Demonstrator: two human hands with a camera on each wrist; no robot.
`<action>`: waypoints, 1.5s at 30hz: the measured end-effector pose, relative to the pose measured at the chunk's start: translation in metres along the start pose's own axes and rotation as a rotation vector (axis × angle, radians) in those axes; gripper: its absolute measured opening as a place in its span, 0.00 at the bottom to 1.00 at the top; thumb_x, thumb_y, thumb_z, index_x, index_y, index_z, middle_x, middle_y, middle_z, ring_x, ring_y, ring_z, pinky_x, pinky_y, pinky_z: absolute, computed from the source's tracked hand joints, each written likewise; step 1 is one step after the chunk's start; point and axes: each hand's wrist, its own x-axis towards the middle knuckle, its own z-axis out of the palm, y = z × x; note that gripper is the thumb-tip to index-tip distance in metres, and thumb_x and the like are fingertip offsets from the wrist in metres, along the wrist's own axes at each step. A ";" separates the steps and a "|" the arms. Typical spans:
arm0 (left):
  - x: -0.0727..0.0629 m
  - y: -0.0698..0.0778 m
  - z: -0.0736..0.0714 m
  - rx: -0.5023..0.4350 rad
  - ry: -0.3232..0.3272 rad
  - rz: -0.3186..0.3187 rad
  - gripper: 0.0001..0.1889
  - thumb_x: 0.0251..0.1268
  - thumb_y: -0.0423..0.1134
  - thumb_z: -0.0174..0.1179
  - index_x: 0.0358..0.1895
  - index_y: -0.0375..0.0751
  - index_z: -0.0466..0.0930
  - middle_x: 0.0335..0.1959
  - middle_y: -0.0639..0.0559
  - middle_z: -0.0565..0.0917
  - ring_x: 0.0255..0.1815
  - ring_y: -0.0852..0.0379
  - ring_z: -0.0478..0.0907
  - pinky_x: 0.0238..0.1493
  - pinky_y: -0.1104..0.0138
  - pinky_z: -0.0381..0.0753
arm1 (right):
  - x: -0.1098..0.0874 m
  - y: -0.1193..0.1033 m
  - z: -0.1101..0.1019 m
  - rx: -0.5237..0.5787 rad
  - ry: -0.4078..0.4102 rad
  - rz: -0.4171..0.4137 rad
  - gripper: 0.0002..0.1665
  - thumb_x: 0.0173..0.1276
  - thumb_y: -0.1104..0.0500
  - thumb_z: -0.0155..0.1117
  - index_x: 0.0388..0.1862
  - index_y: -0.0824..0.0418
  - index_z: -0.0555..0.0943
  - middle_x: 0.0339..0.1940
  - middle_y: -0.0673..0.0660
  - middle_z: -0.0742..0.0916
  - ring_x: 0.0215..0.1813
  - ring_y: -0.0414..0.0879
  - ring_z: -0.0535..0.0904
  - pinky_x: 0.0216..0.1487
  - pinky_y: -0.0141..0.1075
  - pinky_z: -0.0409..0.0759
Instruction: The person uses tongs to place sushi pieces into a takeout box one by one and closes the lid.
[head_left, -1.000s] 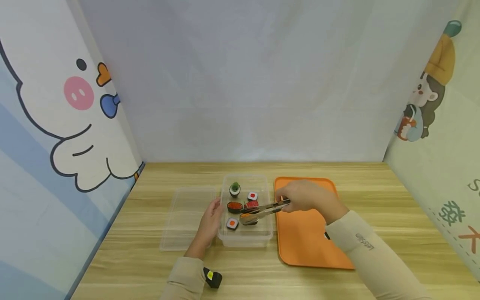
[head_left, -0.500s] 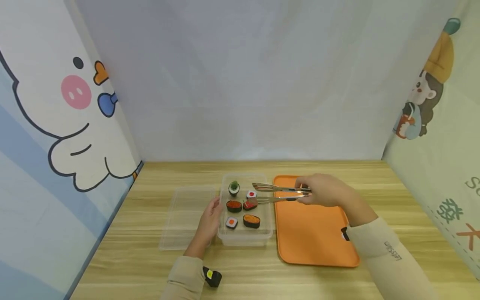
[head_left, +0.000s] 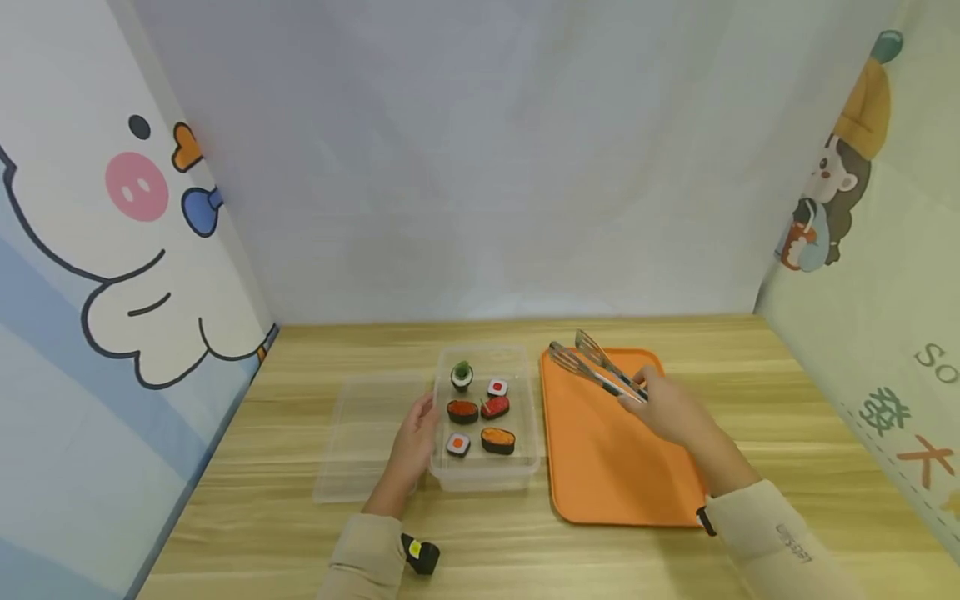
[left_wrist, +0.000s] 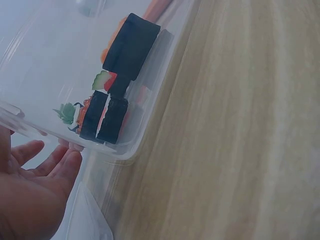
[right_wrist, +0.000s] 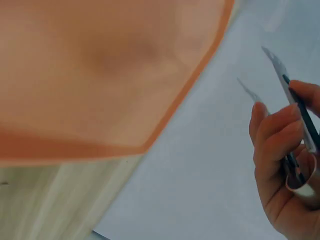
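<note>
My left hand (head_left: 412,442) rests against the left wall of a clear plastic container (head_left: 487,477), its fingers (left_wrist: 69,167) close under the rim in the left wrist view. Inside lie several toy sushi pieces: an orange-topped one (head_left: 498,441), a red-topped one (head_left: 462,411), a red piece (head_left: 495,407), a green-topped roll (head_left: 462,377) and two small white-and-black rolls. My right hand (head_left: 667,408) holds metal tongs (head_left: 600,367) above an orange tray (head_left: 618,483). The tong arms stand apart with nothing between their tips.
A clear lid (head_left: 360,446) lies flat on the wooden table (head_left: 487,542), left of the container and partly behind my left hand. The orange tray stands just right of the container. A pale backdrop (head_left: 480,167) rises behind the table, with printed panels at both sides.
The tongs have let go of the orange-topped sushi, which now lies in the container. My right hand has drawn them right, over the tray, with the tips turned away. My left hand stays at the container.
</note>
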 end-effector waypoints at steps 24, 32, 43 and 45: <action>-0.002 -0.001 -0.005 0.005 0.021 -0.009 0.24 0.79 0.42 0.42 0.72 0.36 0.61 0.67 0.33 0.67 0.65 0.36 0.66 0.63 0.44 0.65 | -0.002 -0.010 0.068 0.003 -0.056 0.353 0.22 0.77 0.54 0.51 0.44 0.74 0.60 0.22 0.63 0.77 0.20 0.54 0.76 0.18 0.42 0.75; -0.003 0.000 -0.006 -0.008 0.015 -0.004 0.24 0.80 0.41 0.42 0.72 0.36 0.61 0.67 0.33 0.67 0.65 0.35 0.66 0.63 0.44 0.65 | 0.002 -0.012 0.071 0.031 -0.068 0.366 0.26 0.74 0.54 0.58 0.45 0.77 0.61 0.25 0.64 0.77 0.24 0.53 0.78 0.24 0.43 0.78; -0.002 0.003 -0.007 -0.022 0.000 -0.009 0.25 0.79 0.43 0.44 0.72 0.36 0.61 0.68 0.34 0.66 0.65 0.36 0.65 0.64 0.44 0.63 | 0.002 -0.016 0.052 -0.087 -0.066 0.300 0.35 0.72 0.45 0.60 0.49 0.80 0.68 0.24 0.61 0.78 0.20 0.50 0.76 0.19 0.39 0.74; -0.001 0.004 -0.007 -0.012 -0.005 -0.010 0.25 0.79 0.44 0.44 0.72 0.37 0.62 0.68 0.35 0.67 0.65 0.37 0.65 0.64 0.44 0.63 | 0.001 -0.026 0.043 -0.116 -0.038 0.256 0.40 0.74 0.44 0.57 0.62 0.81 0.64 0.32 0.65 0.80 0.19 0.50 0.75 0.18 0.39 0.72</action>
